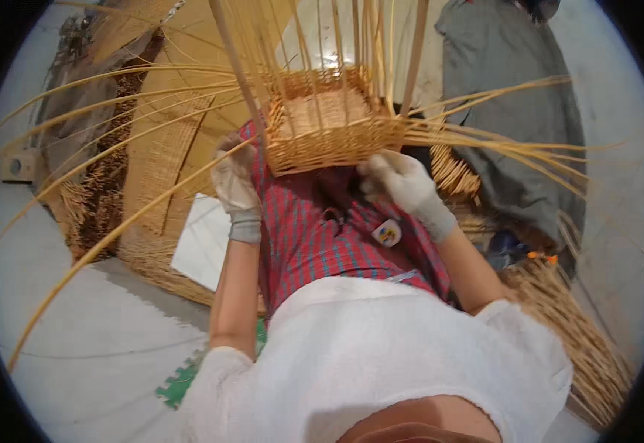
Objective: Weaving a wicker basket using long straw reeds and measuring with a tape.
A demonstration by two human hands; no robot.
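Note:
A partly woven wicker basket (pixel 337 142) rests over my lap, its near wall toward me and bare upright stakes rising from its rim. My left hand (pixel 235 177), in a pale work glove, is closed at the basket's left corner around a long, thick cane strand (pixel 126 225) that curves away to the lower left. My right hand (pixel 405 183), gloved too, is at the near right corner just under the woven wall. Its fingers are curled, and what they hold, if anything, is hidden. Loose strands (pixel 510 144) fan out from the basket's right side.
More cane strands (pixel 108 96) spread out to the left. A red checked cloth (pixel 314 247) covers my lap. Bundles of cane (pixel 577 332) lie at the lower right, near a grey cloth (pixel 514 111). A white board (pixel 202 240) lies by my left forearm, a green foam mat (pixel 182 380) below.

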